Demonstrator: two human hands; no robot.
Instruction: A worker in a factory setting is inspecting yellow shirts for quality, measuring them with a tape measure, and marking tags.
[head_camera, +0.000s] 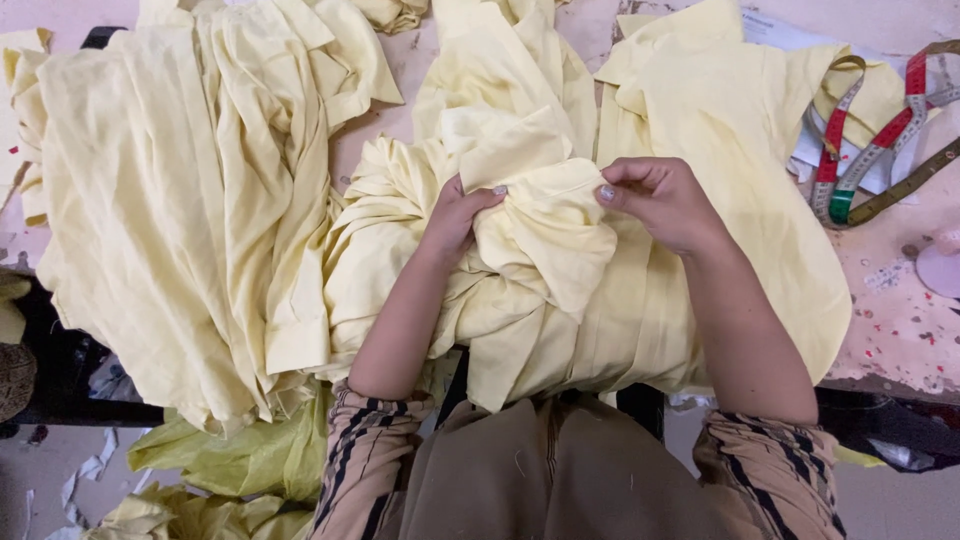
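At table centre, crumpled pale-yellow woven cotton garment (545, 250): left hand (455, 215) and right hand (660, 200) both pinched closed on its folds.

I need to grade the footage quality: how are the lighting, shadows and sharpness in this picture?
Head view: soft, even light, no glare; the pale yellow fabric shows only gentle fold shadows. Left hand and right hand are reasonably sharp, as is the measuring tape. The floor under the table edge is dark and dim.
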